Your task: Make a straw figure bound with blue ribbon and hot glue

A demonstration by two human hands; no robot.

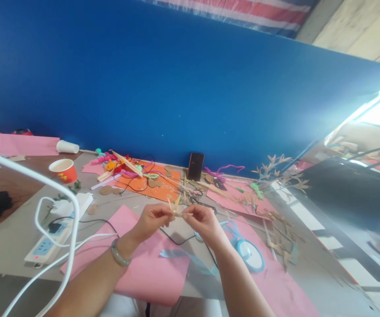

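Note:
My left hand, with a bangle on its wrist, pinches one end of a small pale dried-leaf piece. At the other end, the thumb and fingers of my right hand are closed on it. Thin pointed tips stick up from the piece between the hands; its exact make is too small to tell. Below the hands lies a sheet of pink paper. A sheer light blue ribbon trails under my right forearm, near its spool.
A phone leans against the blue partition. Orange paper with yarn and wooden discs lies behind the hands. At left are a power strip, white cable and paper cup. Dried sprigs stand at right.

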